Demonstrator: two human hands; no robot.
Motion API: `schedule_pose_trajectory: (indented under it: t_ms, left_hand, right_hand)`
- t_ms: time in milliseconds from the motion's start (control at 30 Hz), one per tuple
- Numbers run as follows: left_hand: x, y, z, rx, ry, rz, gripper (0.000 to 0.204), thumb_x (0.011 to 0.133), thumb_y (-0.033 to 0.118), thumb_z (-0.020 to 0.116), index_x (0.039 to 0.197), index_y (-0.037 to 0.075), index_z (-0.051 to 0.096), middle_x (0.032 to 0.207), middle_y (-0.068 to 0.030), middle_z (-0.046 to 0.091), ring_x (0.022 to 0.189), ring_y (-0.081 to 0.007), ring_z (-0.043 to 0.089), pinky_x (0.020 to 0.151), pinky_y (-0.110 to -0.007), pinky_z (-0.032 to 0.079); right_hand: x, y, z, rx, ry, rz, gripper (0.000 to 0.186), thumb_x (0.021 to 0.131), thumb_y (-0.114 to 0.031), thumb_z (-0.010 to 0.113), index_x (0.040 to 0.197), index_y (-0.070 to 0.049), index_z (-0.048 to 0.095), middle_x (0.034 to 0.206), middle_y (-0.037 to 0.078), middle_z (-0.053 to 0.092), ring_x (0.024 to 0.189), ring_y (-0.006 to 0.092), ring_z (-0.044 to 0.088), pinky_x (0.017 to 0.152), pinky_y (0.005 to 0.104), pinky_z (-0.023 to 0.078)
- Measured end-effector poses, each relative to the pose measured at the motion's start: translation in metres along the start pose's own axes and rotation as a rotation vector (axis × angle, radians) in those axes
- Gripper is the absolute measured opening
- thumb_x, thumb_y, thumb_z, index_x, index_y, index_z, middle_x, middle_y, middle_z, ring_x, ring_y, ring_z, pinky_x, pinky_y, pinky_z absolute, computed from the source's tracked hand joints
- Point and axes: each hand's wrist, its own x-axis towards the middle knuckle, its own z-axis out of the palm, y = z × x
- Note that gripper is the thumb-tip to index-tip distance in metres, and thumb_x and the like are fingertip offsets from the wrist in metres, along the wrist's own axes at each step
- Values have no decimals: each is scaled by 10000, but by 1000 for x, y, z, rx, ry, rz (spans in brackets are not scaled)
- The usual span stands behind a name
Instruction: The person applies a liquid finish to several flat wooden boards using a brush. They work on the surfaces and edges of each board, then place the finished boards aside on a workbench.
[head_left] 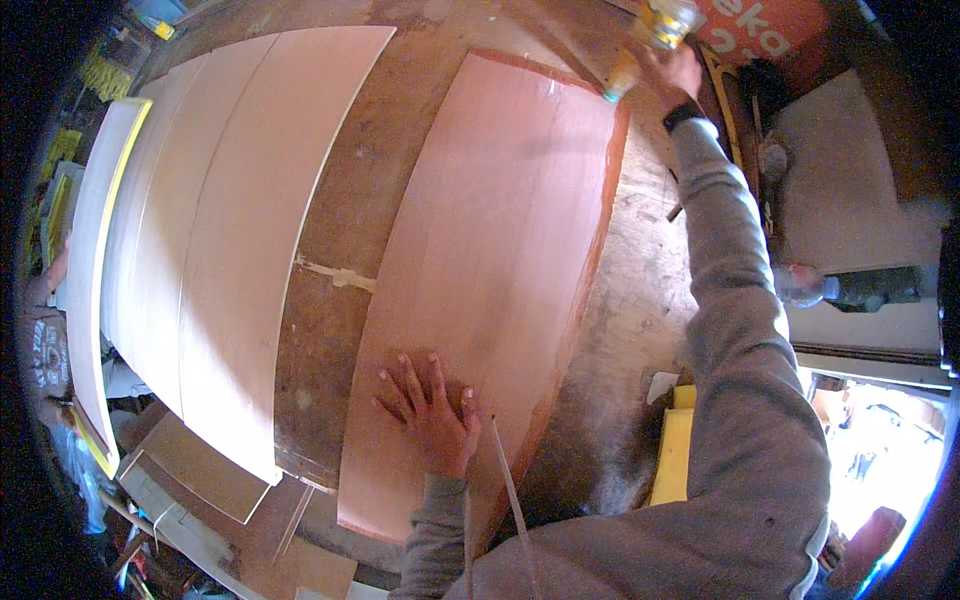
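Observation:
A long pale wooden panel [490,230] lies before me on a brown work surface. A reddish-brown strip runs along its far and right edges. My left hand [430,420] rests flat on the panel's near part, fingers spread, holding nothing. Beyond the far right corner, my right hand [675,75] is closed around a yellow-and-clear bottle [665,25], blurred by motion. The bottle's lower end tilts toward that corner. Whether it touches the panel, I cannot tell.
Several wide pale boards [230,190] lie to the left. A yellow-edged board [95,270] stands beside them, with another person's arm [58,265] behind it. A yellow block [675,450] is near my right elbow. A clear bottle [800,286] lies at the right.

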Motion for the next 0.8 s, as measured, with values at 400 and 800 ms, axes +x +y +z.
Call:
schedule_pose_trajectory:
  t_ms: [400, 800]
  left_hand:
    - [-2, -2, -3, 50, -2, -10, 693, 963, 539, 463, 1535, 152, 406, 1651, -182, 197, 1511, -493, 65, 1165, -712, -17]
    - [-3, -1, -5, 69, 6, -19, 702, 964, 550, 441, 1545, 158, 392, 1657, -172, 186, 1513, -486, 67, 1169, -699, -32]
  right_hand:
    - [-5, -61, 3, 7, -101, 171, 616, 733, -574, 768, 1112, -91, 725, 1017, 206, 735, 986, 401, 701, 901, 486, 552]
    - [5, -29, 19, -48, 37, 128, 640, 711, -645, 770, 1011, -79, 764, 992, 183, 751, 991, 377, 711, 883, 443, 550]
